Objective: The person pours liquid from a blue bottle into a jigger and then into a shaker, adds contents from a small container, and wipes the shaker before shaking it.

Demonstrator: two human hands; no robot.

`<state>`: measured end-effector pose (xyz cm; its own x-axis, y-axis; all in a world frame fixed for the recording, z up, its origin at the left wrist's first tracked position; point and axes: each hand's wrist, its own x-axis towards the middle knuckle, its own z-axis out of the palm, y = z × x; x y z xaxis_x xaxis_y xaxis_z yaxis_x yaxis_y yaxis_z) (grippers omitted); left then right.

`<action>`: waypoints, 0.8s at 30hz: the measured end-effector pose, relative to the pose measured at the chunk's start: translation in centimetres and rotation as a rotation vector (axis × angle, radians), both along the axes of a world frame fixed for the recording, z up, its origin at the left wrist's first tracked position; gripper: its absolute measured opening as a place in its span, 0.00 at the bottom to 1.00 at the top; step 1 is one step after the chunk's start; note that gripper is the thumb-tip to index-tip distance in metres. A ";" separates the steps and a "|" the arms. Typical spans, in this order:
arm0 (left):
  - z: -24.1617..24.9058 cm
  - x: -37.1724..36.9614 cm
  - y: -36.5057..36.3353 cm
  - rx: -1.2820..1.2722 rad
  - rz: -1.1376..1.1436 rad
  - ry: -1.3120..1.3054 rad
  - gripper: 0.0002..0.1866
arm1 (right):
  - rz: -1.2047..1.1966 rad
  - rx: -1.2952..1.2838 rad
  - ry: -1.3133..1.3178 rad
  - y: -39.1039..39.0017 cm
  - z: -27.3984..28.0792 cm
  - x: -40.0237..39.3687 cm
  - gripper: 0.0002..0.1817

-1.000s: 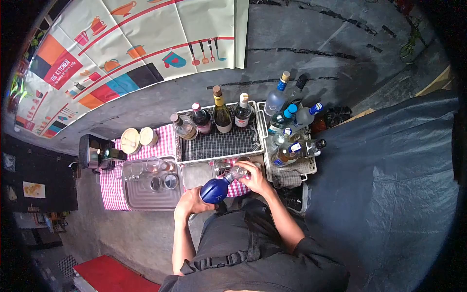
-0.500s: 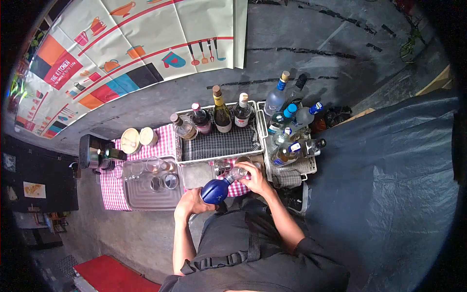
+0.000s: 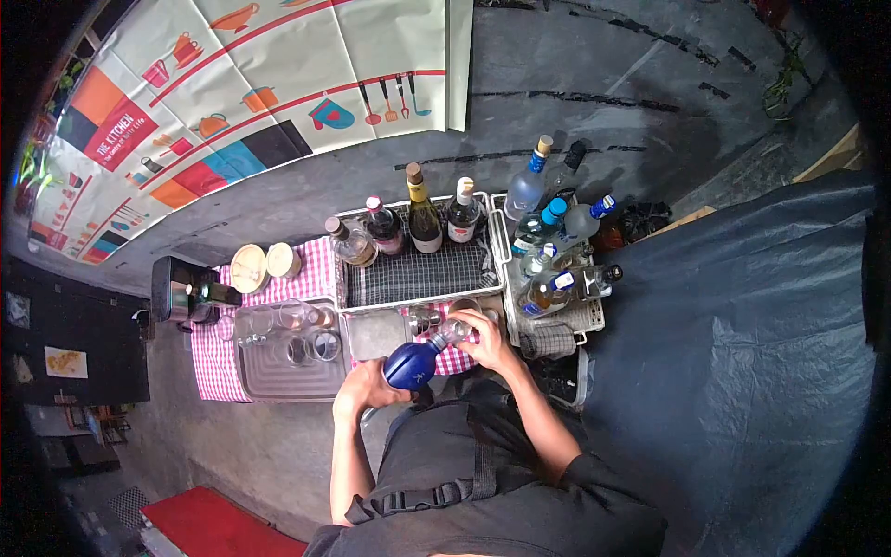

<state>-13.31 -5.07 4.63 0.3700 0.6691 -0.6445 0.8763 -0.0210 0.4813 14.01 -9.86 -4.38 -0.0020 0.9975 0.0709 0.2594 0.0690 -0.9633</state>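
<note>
My left hand (image 3: 369,385) is wrapped round a blue bottle (image 3: 410,367). The bottle is tilted, its neck pointing up and right in the view. At the neck's end is a small clear glass (image 3: 454,330), pinched in the fingers of my right hand (image 3: 488,343). Bottle mouth and glass overlap here, and the glass's contents are hard to make out. Just beyond the glass stands a shiny metal cup (image 3: 425,320). A pale flat board (image 3: 379,334) lies left of it, on a pink checked cloth (image 3: 316,265).
Left is a clear tray (image 3: 283,376) with several glasses. Behind are a white basket (image 3: 418,295) with several bottles and, at right, a white crate (image 3: 587,320) with more bottles. Two pale round containers (image 3: 249,267) and a black appliance (image 3: 176,290) stand at far left.
</note>
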 end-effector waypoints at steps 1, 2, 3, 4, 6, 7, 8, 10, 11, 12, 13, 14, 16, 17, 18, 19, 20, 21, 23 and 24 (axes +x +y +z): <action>0.0 0.0 0.0 0.003 0.002 0.002 0.42 | 0.000 0.000 0.000 0.0 0.1 0.0 0.32; -0.1 0.0 0.0 0.003 0.001 0.002 0.42 | -0.001 0.006 -0.003 0.0 0.1 0.1 0.32; -0.3 0.0 0.0 0.012 -0.009 -0.008 0.42 | 0.000 0.012 -0.007 0.0 0.2 0.1 0.32; -0.5 -0.1 0.0 0.021 -0.019 -0.017 0.42 | 0.001 0.013 -0.006 0.0 -0.1 0.0 0.32; -0.9 -0.3 0.0 0.024 -0.016 -0.058 0.43 | -0.034 -0.121 0.265 -0.2 -0.6 -0.3 0.33; -1.2 -0.3 0.0 0.026 -0.016 -0.100 0.45 | -0.034 -0.121 0.265 -0.2 -0.6 -0.2 0.33; -1.6 -0.3 -0.1 0.025 -0.017 -0.100 0.45 | -0.033 -0.191 0.337 -0.3 -0.7 -0.1 0.33; -2.9 -0.5 -0.7 0.055 0.066 -0.283 0.46 | -0.031 -0.261 0.409 -0.4 -0.8 0.1 0.34; -4.2 -0.7 -1.0 0.055 0.065 -0.282 0.46 | -0.030 -0.240 0.524 -0.3 -1.1 0.1 0.34; -5.9 -1.0 -1.2 0.043 0.106 -0.382 0.47 | -0.030 -0.219 0.639 -0.3 -1.3 0.2 0.33; -6.8 -1.0 -1.3 0.031 0.147 -0.483 0.49 | -0.031 -0.219 0.638 -0.3 -1.1 0.3 0.33; -7.6 -1.0 -1.5 0.030 0.146 -0.483 0.49 | -0.054 -0.212 0.604 -0.3 -0.9 0.5 0.33; -7.9 -0.6 -1.9 -0.064 0.239 -0.755 0.49 | -0.077 -0.207 0.571 0.0 -0.7 0.8 0.33; -8.0 -0.5 -2.0 -0.064 0.238 -0.755 0.49 | -0.122 -0.191 0.416 0.1 -0.6 1.1 0.33; -8.0 -0.5 -2.1 -0.063 0.261 -0.776 0.50 | -0.166 -0.174 0.261 0.2 -0.7 1.4 0.33; -8.0 -0.4 -2.2 -0.062 0.285 -0.797 0.51 | -0.185 -0.146 0.112 0.2 -0.6 1.8 0.33; -8.0 -0.4 -2.3 -0.063 0.285 -0.798 0.51 | -0.186 -0.147 0.111 0.1 -0.6 2.1 0.33; -8.0 -0.4 -2.3 -0.096 0.327 -0.808 0.51 | -0.200 -0.119 -0.048 0.2 -0.5 2.3 0.33; -8.3 -0.8 -2.5 -0.108 0.386 -0.813 0.52 | -0.221 -0.106 -0.240 0.3 0.0 2.6 0.34; -8.0 -0.7 -2.6 -0.107 0.388 -0.813 0.52 | -0.218 -0.107 -0.239 0.3 -0.1 2.6 0.34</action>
<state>-14.02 -7.67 -3.38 0.4988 0.7932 -0.3493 0.2017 0.2857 0.9368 16.64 -9.59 -4.46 0.2085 0.9780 -0.0104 0.4767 -0.1109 -0.8721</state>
